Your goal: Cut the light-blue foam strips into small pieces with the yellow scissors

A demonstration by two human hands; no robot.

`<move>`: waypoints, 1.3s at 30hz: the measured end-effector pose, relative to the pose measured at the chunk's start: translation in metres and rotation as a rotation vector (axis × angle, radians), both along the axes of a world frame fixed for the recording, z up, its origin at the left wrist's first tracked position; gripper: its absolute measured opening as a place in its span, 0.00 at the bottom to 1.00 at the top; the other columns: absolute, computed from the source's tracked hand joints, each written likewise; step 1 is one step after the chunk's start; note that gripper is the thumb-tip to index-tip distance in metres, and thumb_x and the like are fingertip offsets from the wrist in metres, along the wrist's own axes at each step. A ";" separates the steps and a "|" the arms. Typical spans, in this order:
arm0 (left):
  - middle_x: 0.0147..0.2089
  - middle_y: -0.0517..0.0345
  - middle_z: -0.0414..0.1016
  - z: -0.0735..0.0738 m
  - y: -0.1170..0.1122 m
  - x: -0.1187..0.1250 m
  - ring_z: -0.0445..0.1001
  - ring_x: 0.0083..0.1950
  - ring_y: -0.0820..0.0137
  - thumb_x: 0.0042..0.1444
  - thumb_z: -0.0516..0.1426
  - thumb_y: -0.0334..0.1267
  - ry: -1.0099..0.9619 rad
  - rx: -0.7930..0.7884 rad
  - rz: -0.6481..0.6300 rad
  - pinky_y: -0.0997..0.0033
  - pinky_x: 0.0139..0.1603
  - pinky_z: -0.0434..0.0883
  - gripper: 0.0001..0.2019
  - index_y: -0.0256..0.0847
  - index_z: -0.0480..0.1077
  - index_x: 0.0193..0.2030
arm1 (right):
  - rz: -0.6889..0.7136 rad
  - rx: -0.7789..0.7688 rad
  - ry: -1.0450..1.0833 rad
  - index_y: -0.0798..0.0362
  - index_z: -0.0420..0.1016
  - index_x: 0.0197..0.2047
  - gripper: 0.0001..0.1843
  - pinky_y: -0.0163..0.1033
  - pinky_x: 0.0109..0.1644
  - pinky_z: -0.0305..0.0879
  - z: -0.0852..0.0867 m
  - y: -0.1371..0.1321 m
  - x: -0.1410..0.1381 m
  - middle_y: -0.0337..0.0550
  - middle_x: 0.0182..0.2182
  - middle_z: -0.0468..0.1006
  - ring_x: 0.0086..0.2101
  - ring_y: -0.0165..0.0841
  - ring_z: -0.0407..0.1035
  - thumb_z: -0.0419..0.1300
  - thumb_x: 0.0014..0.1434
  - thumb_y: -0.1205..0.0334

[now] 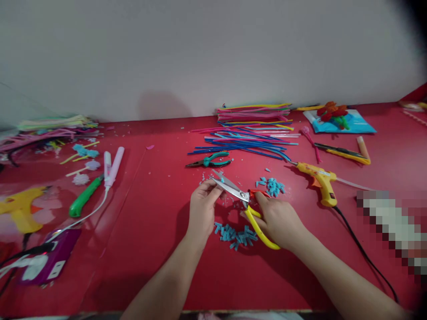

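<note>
My right hand (278, 218) is closed round the yellow and red handles of a pair of scissors (237, 191), whose steel blades are parted and point up and left. My left hand (203, 206) pinches a small light-blue piece at the blade tips. Between my wrists lies a heap of short blue cut pieces (236, 234). A second small heap of blue pieces (271, 186) lies just beyond the scissors.
On the red table (160, 249): teal-handled pliers (211, 161), blue and pink pipe cleaners (248, 142), a yellow glue gun (319, 180) with black cord, a second glue gun (20, 206) far left, green-handled tool (84, 199), pink flat iron (113, 166), purple power strip (50, 262).
</note>
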State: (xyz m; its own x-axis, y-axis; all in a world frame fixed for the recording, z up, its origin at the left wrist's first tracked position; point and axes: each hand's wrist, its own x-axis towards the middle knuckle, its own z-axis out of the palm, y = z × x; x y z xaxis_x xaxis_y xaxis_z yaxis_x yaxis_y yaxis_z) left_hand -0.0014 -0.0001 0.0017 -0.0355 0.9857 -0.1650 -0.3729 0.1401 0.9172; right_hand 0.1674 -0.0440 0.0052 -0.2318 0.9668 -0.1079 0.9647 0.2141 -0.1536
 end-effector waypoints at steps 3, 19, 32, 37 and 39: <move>0.26 0.62 0.68 0.002 0.001 0.000 0.65 0.26 0.79 0.43 0.58 0.30 -0.101 -0.014 0.035 0.78 0.31 0.63 0.03 0.38 0.70 0.28 | 0.008 0.013 0.010 0.54 0.59 0.35 0.20 0.36 0.23 0.38 -0.001 0.000 0.000 0.43 0.22 0.72 0.21 0.32 0.65 0.40 0.56 0.46; 0.26 0.64 0.67 0.000 0.000 0.002 0.64 0.26 0.81 0.45 0.57 0.29 -0.252 -0.063 0.062 0.80 0.29 0.62 0.03 0.39 0.69 0.29 | -0.001 0.022 0.003 0.54 0.58 0.34 0.19 0.36 0.22 0.36 -0.007 -0.002 -0.005 0.43 0.21 0.72 0.21 0.33 0.66 0.40 0.56 0.46; 0.25 0.64 0.66 -0.002 0.000 0.002 0.64 0.25 0.81 0.45 0.57 0.30 -0.285 -0.059 0.053 0.80 0.28 0.62 0.03 0.37 0.68 0.29 | -0.009 0.065 -0.030 0.54 0.59 0.33 0.19 0.35 0.22 0.36 -0.008 -0.002 -0.006 0.41 0.20 0.72 0.20 0.33 0.66 0.41 0.56 0.46; 0.25 0.63 0.66 -0.001 -0.001 0.001 0.64 0.26 0.81 0.46 0.57 0.30 -0.285 -0.062 0.042 0.80 0.28 0.62 0.03 0.37 0.68 0.29 | -0.017 0.051 -0.040 0.54 0.59 0.33 0.19 0.35 0.22 0.35 -0.009 -0.002 -0.006 0.42 0.20 0.72 0.21 0.33 0.66 0.41 0.56 0.46; 0.25 0.63 0.66 -0.001 -0.001 0.002 0.64 0.25 0.81 0.46 0.57 0.30 -0.278 -0.060 0.041 0.80 0.28 0.62 0.02 0.37 0.68 0.30 | -0.019 0.046 -0.037 0.54 0.60 0.33 0.19 0.35 0.22 0.35 -0.009 -0.002 -0.006 0.42 0.20 0.72 0.20 0.33 0.66 0.41 0.56 0.46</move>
